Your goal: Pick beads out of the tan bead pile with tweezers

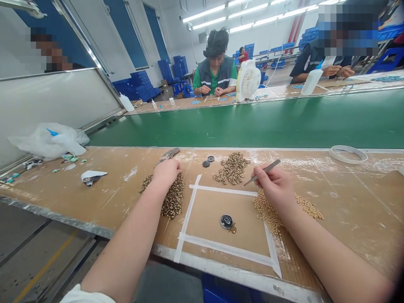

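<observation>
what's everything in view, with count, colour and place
tabletop: one, brown, foreground
belt: one, green, beyond tabletop
tape frame: one, white, on tabletop
round piece: one, black, inside frame
discs: two, black, beyond frame
small-part pile: one, dark brass, under left hand
second pile: one, bronze, beyond frame
third pile: one, tan, by right hand
tweezers: one, grey, in right hand
metal tool: one, grey, by left hand
ring: one, white, right
bag: one, whitish, left
scrap: one, white-grey, left
fan: one, white, beyond belt
bottles: several, white, beyond belt
people: several, mixed clothing, beyond belt
crates: many, blue, background
lights: several, white, ceiling
left hand: one, bare, over first pile
right hand: one, bare, gripping tweezers
</observation>
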### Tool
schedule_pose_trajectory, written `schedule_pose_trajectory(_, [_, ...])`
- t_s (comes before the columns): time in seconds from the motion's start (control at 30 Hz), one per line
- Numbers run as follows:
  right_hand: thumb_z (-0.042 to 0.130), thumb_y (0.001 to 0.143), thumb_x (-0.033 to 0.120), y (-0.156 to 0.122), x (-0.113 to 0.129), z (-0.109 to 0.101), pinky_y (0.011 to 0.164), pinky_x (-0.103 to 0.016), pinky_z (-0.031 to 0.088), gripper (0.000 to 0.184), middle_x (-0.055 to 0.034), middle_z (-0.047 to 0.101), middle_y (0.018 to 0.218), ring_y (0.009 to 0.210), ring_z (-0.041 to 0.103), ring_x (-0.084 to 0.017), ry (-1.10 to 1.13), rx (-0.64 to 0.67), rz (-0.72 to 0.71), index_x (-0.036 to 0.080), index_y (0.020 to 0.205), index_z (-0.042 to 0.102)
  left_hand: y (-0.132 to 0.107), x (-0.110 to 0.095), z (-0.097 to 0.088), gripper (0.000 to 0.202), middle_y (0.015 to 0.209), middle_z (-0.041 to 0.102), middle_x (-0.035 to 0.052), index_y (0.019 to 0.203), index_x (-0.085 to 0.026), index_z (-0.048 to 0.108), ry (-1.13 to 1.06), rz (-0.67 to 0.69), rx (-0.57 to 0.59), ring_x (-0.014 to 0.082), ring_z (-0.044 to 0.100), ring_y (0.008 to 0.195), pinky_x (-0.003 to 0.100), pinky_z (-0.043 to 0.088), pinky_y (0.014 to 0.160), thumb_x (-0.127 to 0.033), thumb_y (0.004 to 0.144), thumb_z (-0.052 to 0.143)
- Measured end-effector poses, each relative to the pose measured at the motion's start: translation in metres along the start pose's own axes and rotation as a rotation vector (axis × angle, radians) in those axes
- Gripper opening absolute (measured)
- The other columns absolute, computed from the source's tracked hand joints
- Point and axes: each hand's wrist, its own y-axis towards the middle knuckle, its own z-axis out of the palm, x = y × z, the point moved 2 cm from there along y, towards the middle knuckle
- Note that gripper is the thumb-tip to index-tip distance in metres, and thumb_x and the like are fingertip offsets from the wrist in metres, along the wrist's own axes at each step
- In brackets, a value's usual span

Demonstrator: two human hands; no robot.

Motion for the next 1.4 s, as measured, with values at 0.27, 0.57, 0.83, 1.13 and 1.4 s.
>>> schedule_pose_trajectory(0.27, [0.066, 0.097, 0.046, 0.000, 0.002, 0.001, 0.053, -0.027, 0.038, 0.037, -0.0006, 0.059, 0.061, 0.054, 0.052, -0.013, 0.021, 0.016, -0.036, 0.019, 0.073, 0.070, 0.013, 0.009, 0.009, 0.019, 0.099, 0.080, 0.0086, 0.087, -0.025, 0.078, -0.064, 0.016, 0.026, 0.0267, 0.071, 0.094, 0.031, 0.052, 0.078, -0.035, 0.082, 0.063])
schedule_pose_trajectory(0.57, [0.065, 0.096, 0.048, 0.003, -0.001, 0.002, 0.052, -0.027, 0.038, 0.038, 0.0005, 0.058, 0.058, 0.051, 0.051, -0.012, 0.034, -0.008, -0.012, 0.019, 0.072, 0.070, 0.034, 0.016, 0.013, 0.016, 0.083, 0.078, 0.0061, 0.073, -0.024, 0.076, -0.150, 0.041, 0.112, 0.0251, 0.069, 0.081, 0.031, 0.048, 0.068, -0.038, 0.070, 0.070])
schedule_pose_trajectory(0.83, [0.066, 0.095, 0.050, 0.003, -0.003, 0.003, 0.053, -0.027, 0.037, 0.038, 0.0006, 0.058, 0.058, 0.052, 0.052, -0.012, 0.040, 0.004, 0.021, 0.018, 0.075, 0.070, 0.022, 0.010, 0.011, 0.018, 0.087, 0.078, 0.0052, 0.080, -0.025, 0.076, -0.183, 0.080, 0.038, 0.0234, 0.067, 0.081, 0.032, 0.044, 0.066, -0.040, 0.075, 0.068])
schedule_pose_trajectory(1.13, [0.066, 0.096, 0.051, 0.002, -0.001, 0.004, 0.052, -0.026, 0.035, 0.040, 0.0010, 0.057, 0.057, 0.051, 0.049, -0.011, 0.027, 0.025, 0.025, 0.018, 0.073, 0.069, -0.007, -0.031, -0.010, 0.016, 0.089, 0.077, 0.0053, 0.089, -0.025, 0.075, -0.218, 0.084, -0.177, 0.0256, 0.068, 0.085, 0.034, 0.047, 0.074, -0.035, 0.086, 0.063])
schedule_pose_trajectory(1.4, [0.066, 0.097, 0.048, -0.008, 0.010, 0.012, 0.050, -0.026, 0.035, 0.039, 0.0024, 0.055, 0.056, 0.050, 0.048, -0.010, 0.113, 0.271, 0.015, 0.019, 0.070, 0.067, -0.015, -0.141, 0.004, 0.021, 0.090, 0.075, 0.0062, 0.093, -0.015, 0.071, -1.163, 0.447, -0.150, 0.0126, 0.063, 0.073, 0.027, 0.051, 0.070, -0.034, 0.085, 0.072])
